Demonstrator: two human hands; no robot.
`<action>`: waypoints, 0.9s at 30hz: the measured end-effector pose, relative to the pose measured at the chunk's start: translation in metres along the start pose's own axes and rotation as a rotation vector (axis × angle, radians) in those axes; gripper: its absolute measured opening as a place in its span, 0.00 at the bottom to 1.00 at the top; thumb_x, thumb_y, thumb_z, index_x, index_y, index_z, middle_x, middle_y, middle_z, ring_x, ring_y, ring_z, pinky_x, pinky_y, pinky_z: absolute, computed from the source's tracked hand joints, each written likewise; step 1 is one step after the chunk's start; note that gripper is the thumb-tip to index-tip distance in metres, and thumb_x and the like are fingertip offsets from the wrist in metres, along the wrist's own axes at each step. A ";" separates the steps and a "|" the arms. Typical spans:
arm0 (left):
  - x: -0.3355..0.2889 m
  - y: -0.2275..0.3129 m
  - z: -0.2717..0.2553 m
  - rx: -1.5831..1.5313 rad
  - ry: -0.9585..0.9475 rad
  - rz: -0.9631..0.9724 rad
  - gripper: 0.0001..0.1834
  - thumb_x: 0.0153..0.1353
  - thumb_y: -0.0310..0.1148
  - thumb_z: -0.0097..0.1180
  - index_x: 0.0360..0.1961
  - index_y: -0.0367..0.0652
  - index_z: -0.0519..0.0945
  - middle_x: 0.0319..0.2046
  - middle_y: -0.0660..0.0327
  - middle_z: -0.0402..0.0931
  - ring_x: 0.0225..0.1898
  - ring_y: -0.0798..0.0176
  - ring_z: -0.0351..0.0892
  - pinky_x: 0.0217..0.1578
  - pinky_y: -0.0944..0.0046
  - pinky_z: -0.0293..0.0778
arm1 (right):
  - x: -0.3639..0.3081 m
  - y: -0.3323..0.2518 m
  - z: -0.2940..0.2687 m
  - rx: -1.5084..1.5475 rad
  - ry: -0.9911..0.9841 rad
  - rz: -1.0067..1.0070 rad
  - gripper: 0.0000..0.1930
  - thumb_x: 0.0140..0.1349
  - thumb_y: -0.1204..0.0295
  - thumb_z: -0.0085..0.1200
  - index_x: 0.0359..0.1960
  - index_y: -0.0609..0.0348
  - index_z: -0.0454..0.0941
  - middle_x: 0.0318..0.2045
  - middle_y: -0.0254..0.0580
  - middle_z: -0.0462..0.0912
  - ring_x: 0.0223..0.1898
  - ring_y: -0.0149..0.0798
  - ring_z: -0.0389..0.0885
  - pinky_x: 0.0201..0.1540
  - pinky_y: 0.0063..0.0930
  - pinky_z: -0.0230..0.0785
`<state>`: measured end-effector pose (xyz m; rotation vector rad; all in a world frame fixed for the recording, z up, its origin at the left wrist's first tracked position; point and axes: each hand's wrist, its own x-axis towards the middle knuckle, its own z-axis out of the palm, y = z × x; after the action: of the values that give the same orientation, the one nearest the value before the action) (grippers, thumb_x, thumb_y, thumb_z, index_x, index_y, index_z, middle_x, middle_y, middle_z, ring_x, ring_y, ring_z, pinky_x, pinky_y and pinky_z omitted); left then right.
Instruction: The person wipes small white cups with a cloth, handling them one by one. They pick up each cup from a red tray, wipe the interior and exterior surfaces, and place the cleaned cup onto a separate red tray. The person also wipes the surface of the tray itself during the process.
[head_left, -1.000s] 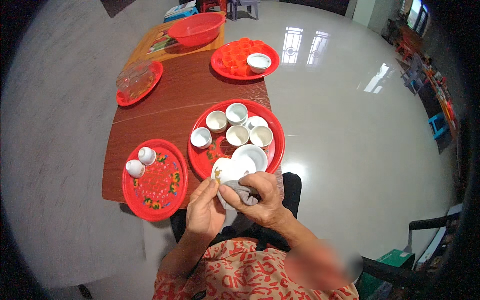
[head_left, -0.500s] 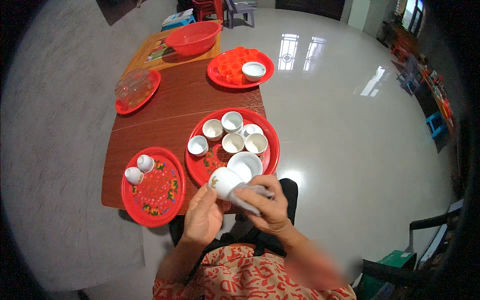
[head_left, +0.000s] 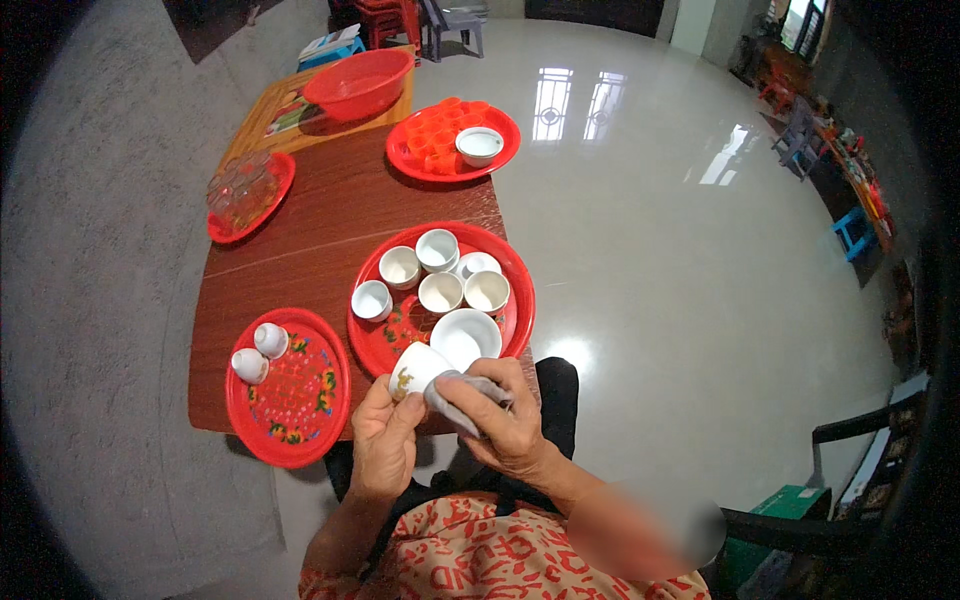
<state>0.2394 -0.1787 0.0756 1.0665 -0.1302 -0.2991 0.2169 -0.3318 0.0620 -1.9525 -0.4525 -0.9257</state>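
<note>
My left hand grips a white cup with a gold-brown motif, tilted on its side. A grey cloth is bunched in my right hand and pressed to the cup's end that faces it. Just beyond lies a round red tray with several white cups and a larger white bowl. Left of my hands, a flower-patterned red tray carries two small white cups, lying tipped near its left rim.
The brown table also bears a red tray of orange cups with a white bowl, and a red plate of clear glasses. A red basin stands farther back. A chair is at right.
The view has shifted, so the table and trays appear slightly lower and to the left. The cup has turned a little in my left hand; both hands keep their hold.
</note>
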 end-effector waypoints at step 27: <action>-0.001 0.008 -0.016 0.186 -0.210 -0.091 0.18 0.60 0.24 0.56 0.51 0.36 0.71 0.39 0.65 0.71 0.44 0.72 0.70 0.48 0.69 0.68 | 0.022 -0.005 -0.014 0.196 -0.214 0.125 0.22 0.44 0.79 0.60 0.46 0.57 0.79 0.38 0.44 0.72 0.36 0.40 0.75 0.39 0.30 0.69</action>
<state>0.2436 -0.1617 0.0750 1.2257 -0.3032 -0.4884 0.2218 -0.3419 0.0857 -1.8827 -0.5174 -0.5734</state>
